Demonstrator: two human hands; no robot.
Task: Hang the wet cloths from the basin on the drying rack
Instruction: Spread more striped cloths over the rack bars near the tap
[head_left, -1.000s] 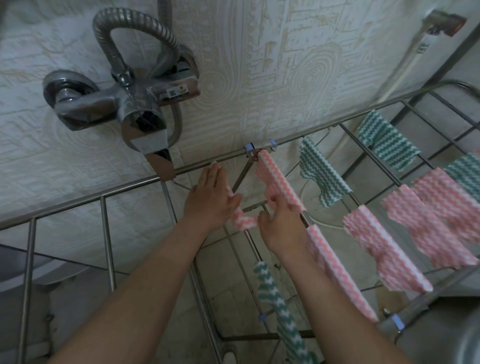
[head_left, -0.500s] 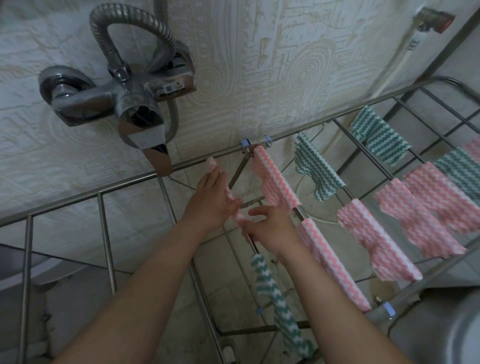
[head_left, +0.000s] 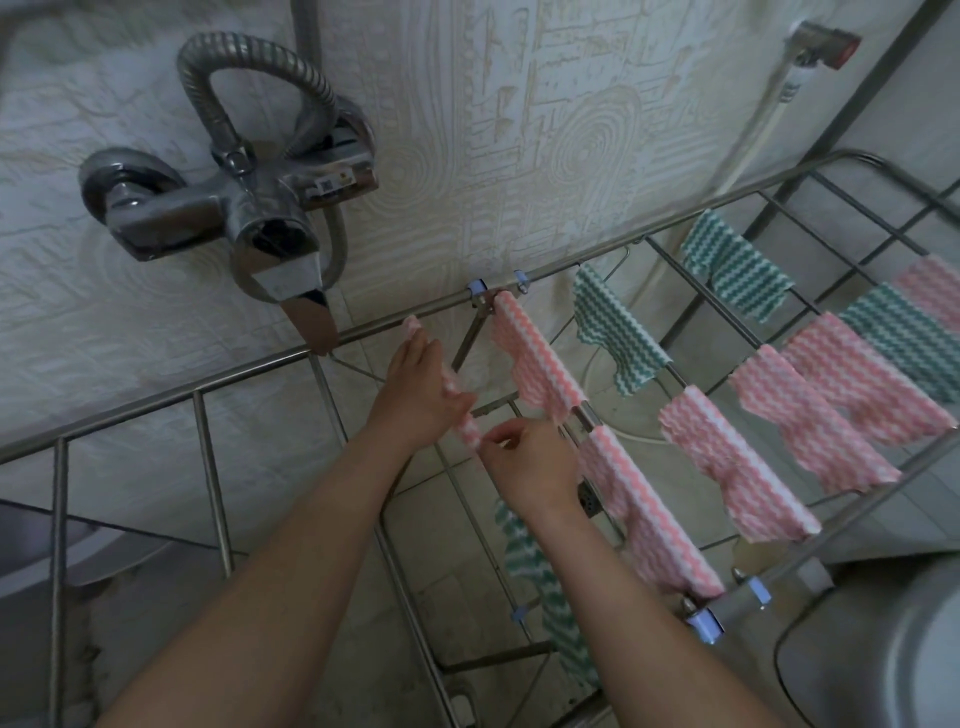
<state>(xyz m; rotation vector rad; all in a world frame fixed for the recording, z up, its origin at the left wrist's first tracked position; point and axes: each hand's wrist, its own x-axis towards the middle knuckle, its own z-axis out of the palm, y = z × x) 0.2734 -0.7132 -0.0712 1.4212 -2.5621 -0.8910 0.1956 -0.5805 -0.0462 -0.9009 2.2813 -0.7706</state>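
Mid-frame: left hand (head_left: 415, 395) and right hand (head_left: 530, 462) are both on one pink cloth (head_left: 457, 402), strung along a rod of the drying rack (head_left: 675, 218) just left of the rack's centre joint. The left lies flat along the cloth's upper part, thumb closed against it. The right pinches the lower end between thumb and fingertips (head_left: 493, 441), a narrow grip.

Progress, as a judgement: well along. Right half of the frame already carries several hung cloths, pink (head_left: 535, 364) and green (head_left: 613, 332), plus one green cloth (head_left: 545, 587) lower down under the right forearm. The left section of the rack is bare.

Unknowns: the basin (head_left: 883, 654) is cut off at the lower right and its inside is not visible, so the remaining cloth count can't be told. It is unclear whether the held cloth is fully draped over its rod, since the hands cover it. The far-right cloths are blurred.
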